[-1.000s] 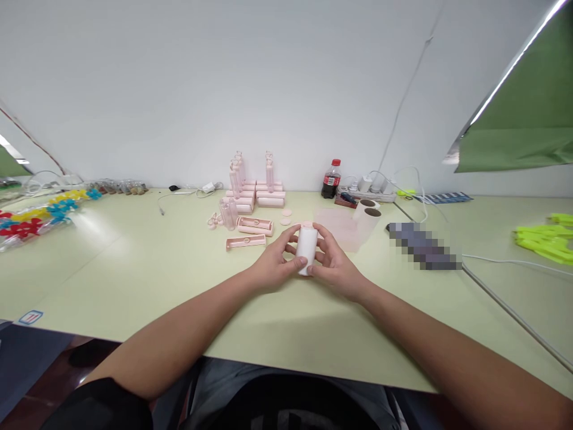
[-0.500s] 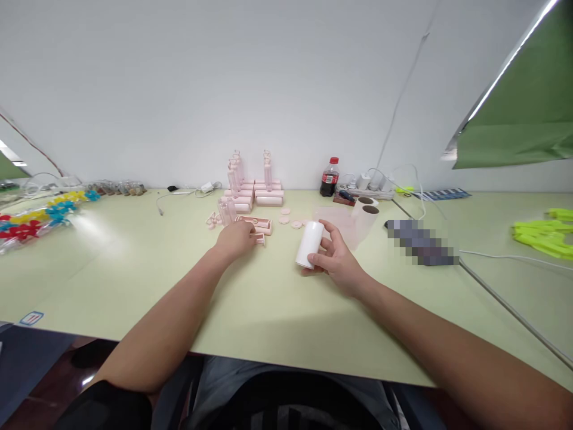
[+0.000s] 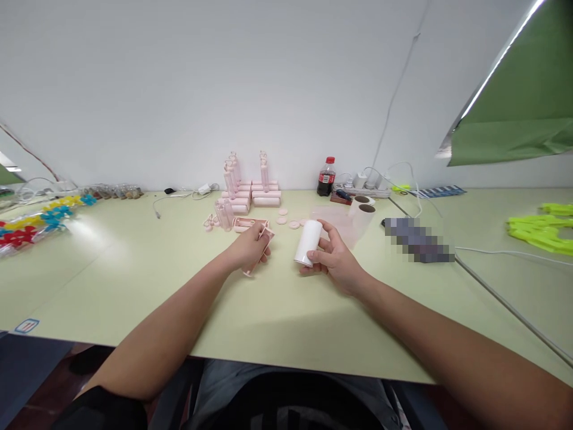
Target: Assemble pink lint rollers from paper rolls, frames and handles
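I see a pale green table (image 3: 134,263) against a white wall (image 3: 224,77), its near edge just below my forearms. My right hand (image 3: 333,263) is closed around a white roll (image 3: 308,243), tilted, above the table. Just left of the roll, my left hand (image 3: 250,249) grips a pink holder piece (image 3: 259,254). Bare tabletop lies nearer than the roll; beyond it stands a pink parts stack (image 3: 250,194).
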### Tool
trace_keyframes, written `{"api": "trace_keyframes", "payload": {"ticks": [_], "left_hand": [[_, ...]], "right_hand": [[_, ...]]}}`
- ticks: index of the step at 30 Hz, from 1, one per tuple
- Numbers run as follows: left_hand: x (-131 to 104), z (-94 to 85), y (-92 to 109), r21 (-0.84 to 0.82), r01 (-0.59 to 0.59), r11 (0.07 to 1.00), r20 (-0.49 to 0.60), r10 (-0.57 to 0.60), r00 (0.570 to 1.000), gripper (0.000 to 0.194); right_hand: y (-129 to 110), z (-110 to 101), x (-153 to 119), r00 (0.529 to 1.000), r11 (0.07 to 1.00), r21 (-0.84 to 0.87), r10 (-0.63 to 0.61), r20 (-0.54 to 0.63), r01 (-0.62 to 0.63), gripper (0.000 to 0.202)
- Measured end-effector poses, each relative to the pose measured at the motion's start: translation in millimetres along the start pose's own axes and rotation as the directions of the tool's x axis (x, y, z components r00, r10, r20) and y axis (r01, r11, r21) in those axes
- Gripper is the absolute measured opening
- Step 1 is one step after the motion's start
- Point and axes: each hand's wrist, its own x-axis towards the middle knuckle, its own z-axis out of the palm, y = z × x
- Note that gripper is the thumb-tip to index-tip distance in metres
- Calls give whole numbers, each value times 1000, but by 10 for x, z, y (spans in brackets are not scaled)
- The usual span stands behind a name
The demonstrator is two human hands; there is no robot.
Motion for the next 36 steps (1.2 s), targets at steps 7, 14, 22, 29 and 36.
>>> {"api": "trace_keyframes", "payload": {"ticks": [7, 14, 22, 29, 36], "left_hand": [[-57, 231, 131, -523, 13, 852, 10, -9, 1000, 22], [-36, 380, 124, -778, 18, 628, 12, -13, 1000, 34], [-83, 481, 183, -710, -137, 691, -161, 30, 987, 32], [-74, 564, 188, -694, -198, 692, -232, 46, 972, 33], [-143, 545, 125, -500, -429, 752, -285, 326, 902, 49]], "right_hand": [[12, 6, 0, 1000, 999, 40, 15, 27, -16, 88], [43, 36, -20, 997, 995, 84, 46, 54, -50, 83], [104, 154, -81, 992, 990, 126, 45, 117, -59, 81], [152, 223, -127, 990, 994, 100, 28, 137, -42, 80], [167, 275, -188, 977, 999, 11, -51, 205, 49, 85]]}}
